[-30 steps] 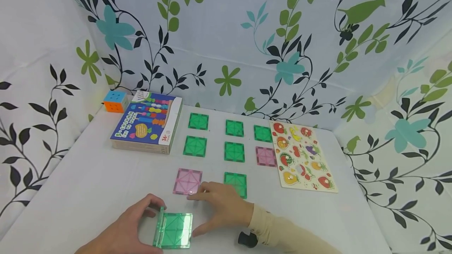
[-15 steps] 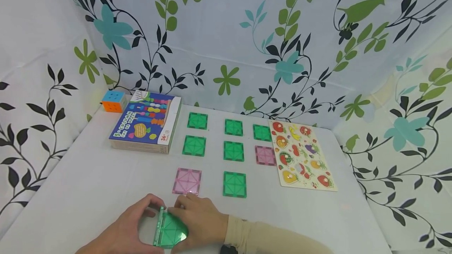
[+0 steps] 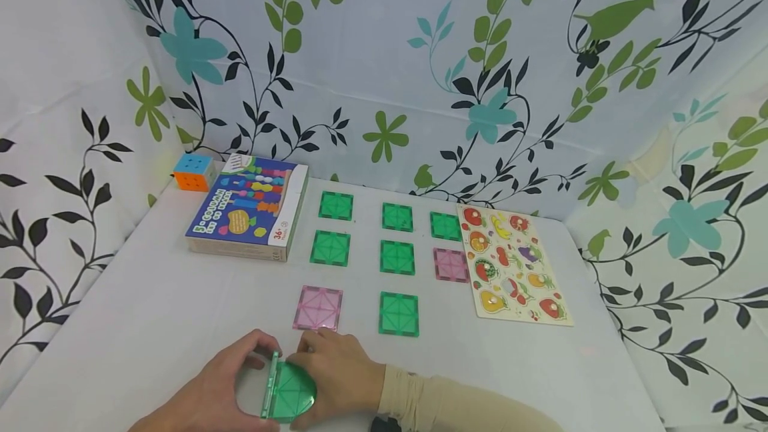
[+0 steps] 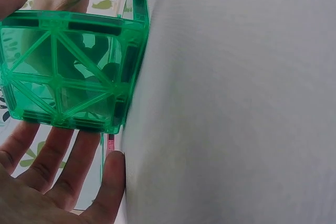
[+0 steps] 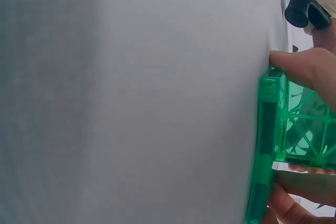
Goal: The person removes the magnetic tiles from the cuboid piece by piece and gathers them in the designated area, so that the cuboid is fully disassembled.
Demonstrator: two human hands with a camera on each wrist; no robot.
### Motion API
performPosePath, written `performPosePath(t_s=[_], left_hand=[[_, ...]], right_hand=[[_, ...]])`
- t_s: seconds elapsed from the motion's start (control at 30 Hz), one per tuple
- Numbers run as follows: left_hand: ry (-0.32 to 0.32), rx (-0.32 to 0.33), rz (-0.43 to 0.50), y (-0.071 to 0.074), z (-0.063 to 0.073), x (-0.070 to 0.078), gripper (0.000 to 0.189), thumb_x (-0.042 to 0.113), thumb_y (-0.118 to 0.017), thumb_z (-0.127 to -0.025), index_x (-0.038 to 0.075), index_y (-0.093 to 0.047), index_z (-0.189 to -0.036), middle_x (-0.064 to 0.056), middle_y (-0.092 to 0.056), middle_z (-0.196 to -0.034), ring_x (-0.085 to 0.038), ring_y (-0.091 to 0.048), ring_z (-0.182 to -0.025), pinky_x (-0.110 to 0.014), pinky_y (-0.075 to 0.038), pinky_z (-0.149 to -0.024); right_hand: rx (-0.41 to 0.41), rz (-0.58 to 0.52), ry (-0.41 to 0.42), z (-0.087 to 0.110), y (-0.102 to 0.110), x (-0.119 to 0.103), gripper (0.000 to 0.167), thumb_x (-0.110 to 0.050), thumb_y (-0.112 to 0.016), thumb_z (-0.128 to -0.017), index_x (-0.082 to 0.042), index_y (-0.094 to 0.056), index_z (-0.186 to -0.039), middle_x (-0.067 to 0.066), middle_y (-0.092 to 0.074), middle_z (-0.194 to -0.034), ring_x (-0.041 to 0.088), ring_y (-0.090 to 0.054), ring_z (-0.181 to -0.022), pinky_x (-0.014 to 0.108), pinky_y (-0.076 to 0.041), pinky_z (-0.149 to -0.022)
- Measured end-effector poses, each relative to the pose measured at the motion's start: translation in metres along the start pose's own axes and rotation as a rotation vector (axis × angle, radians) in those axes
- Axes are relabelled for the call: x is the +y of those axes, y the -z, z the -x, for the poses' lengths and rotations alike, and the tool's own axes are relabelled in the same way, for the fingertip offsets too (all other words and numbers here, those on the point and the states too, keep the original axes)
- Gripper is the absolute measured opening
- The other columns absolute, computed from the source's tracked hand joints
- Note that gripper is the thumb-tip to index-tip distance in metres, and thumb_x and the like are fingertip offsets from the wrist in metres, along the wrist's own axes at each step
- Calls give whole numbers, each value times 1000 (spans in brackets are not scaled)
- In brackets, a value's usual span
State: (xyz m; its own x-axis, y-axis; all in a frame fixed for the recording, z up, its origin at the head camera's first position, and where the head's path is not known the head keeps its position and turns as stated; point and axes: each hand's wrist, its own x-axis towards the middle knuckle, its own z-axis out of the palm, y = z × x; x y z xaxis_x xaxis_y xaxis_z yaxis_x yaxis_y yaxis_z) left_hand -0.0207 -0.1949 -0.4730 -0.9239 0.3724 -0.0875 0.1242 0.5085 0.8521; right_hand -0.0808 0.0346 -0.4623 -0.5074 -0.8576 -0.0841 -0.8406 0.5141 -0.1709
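My left hand (image 3: 219, 382) pinches an upright green magnetic tile (image 3: 270, 389) between thumb and fingers at its two side edges. In the left wrist view that clear-windowed tile (image 4: 55, 81) stands with its lower edge along a flat green magnetic tile (image 3: 291, 392). Around the flat tile's near and far edges, my right hand (image 3: 342, 373) holds with thumb and fingers, covering its right part. The right wrist view shows the flat tile's edge (image 5: 266, 124) lying on the white cloth, with the thumb above and fingers below.
Several green tiles (image 3: 399, 314) and two pink tiles (image 3: 319, 308) lie flat farther back. A boxed set (image 3: 246, 209) and a puzzle cube (image 3: 193, 173) stand back left. At right lies a fruit puzzle board (image 3: 515, 265). Patterned cloth (image 3: 372, 85) hangs behind the table.
My right hand has moved left and nearer, from beside the flat tile to holding it. The left hand keeps the upright tile in the same place.
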Motion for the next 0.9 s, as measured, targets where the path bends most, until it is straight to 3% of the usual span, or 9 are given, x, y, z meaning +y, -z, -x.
performPosePath(t_s=[0.43,0.67,0.77,0.9], left_hand=[[-81,11,7,-1,-1,-3,76,44,-95,-67,23,-51,-126,7,-61,-121,-1,-58,-107,-25,-57,-83],[-193,80,-31,-4,-2,-5,76,43,-96,-65,20,-53,-124,9,-63,-117,-2,-60,-105,-27,-58,-86],[-171,77,-29,-3,-2,-4,76,45,-96,-65,21,-53,-124,9,-63,-117,-2,-60,-106,-28,-58,-86],[-48,17,-22,-1,-1,-2,77,49,-95,-65,25,-52,-125,9,-62,-120,-1,-59,-107,-26,-57,-86]], right_hand=[[60,49,-39,6,3,-1,77,-76,-82,-62,-31,-71,-123,-13,-59,-106,-1,-50,-90,10,-33,-61],[97,-31,-46,15,13,6,76,-70,-85,-62,-29,-71,-125,-12,-61,-109,0,-53,-91,10,-35,-59],[112,-64,-56,21,21,12,79,-70,-85,-62,-29,-70,-127,-12,-59,-110,0,-51,-94,8,-36,-65],[136,-159,-90,33,38,25,84,-67,-87,-63,-26,-67,-133,-12,-57,-113,1,-49,-98,8,-39,-73]])
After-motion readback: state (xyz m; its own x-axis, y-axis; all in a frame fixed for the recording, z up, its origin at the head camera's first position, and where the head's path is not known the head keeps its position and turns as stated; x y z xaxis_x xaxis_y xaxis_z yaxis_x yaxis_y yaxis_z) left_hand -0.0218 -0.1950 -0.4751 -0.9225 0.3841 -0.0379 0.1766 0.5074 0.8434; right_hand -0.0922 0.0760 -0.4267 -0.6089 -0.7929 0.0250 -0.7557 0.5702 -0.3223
